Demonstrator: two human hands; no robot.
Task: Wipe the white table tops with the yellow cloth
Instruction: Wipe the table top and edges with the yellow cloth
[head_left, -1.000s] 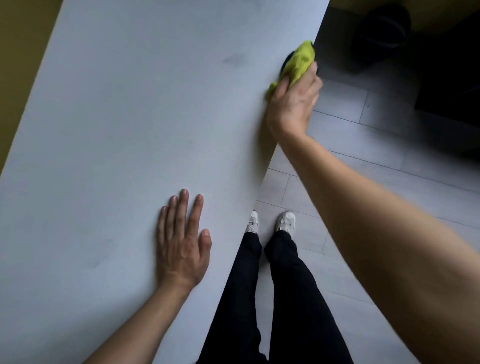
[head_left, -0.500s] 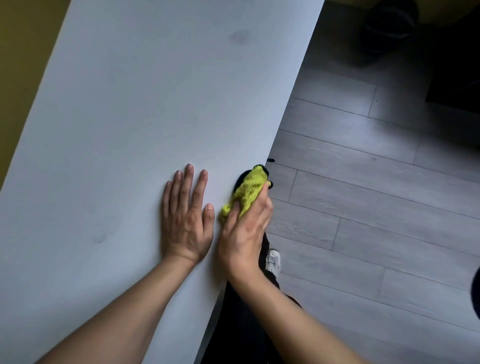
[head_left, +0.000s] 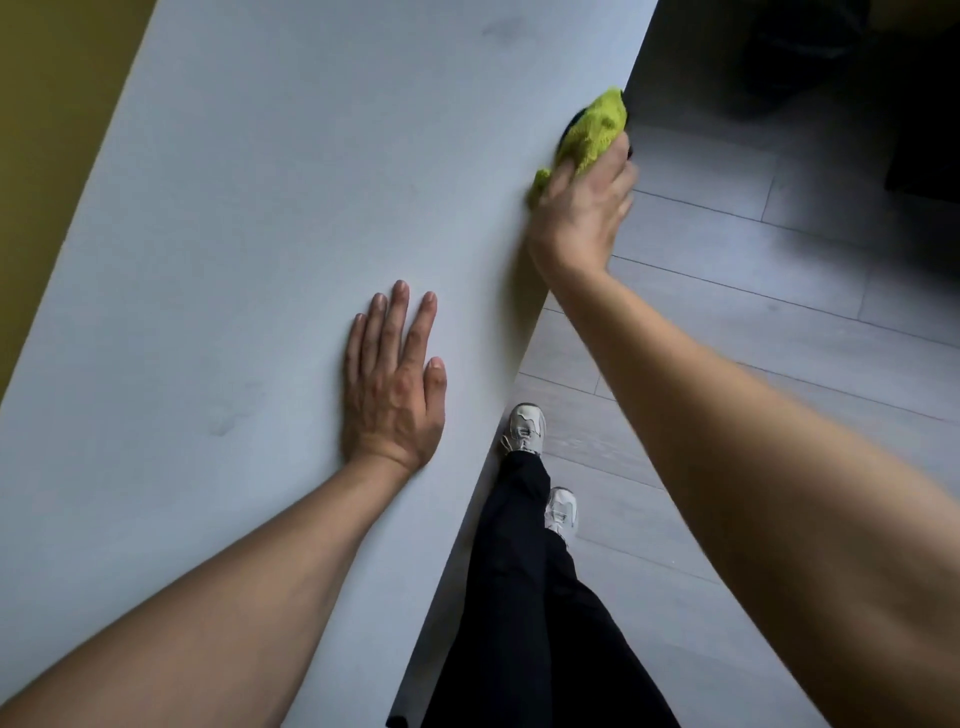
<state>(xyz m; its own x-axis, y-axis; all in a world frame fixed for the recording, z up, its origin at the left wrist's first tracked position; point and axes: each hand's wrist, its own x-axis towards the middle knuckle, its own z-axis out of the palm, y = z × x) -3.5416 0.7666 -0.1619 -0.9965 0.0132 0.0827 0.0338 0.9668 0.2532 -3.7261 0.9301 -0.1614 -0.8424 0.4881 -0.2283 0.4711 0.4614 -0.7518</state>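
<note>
A white table top (head_left: 270, 218) fills the left and middle of the view. The yellow cloth (head_left: 592, 135) is bunched up on the table's right edge, far from me. My right hand (head_left: 582, 218) grips the cloth there, fingers wrapped over the edge, slightly blurred. My left hand (head_left: 395, 384) lies flat on the table, palm down, fingers straight and close together, nearer to me and apart from the cloth.
Faint smudges (head_left: 498, 28) mark the table near its far end and left of my left hand. Grey plank floor (head_left: 753, 291) lies right of the table edge. My legs and white shoes (head_left: 524, 426) stand beside the edge. A yellow wall (head_left: 47, 130) borders the left.
My right hand has slid the cloth along the table's right edge, from right beside my left hand out to the far end. The left hand stays flat on the table.
</note>
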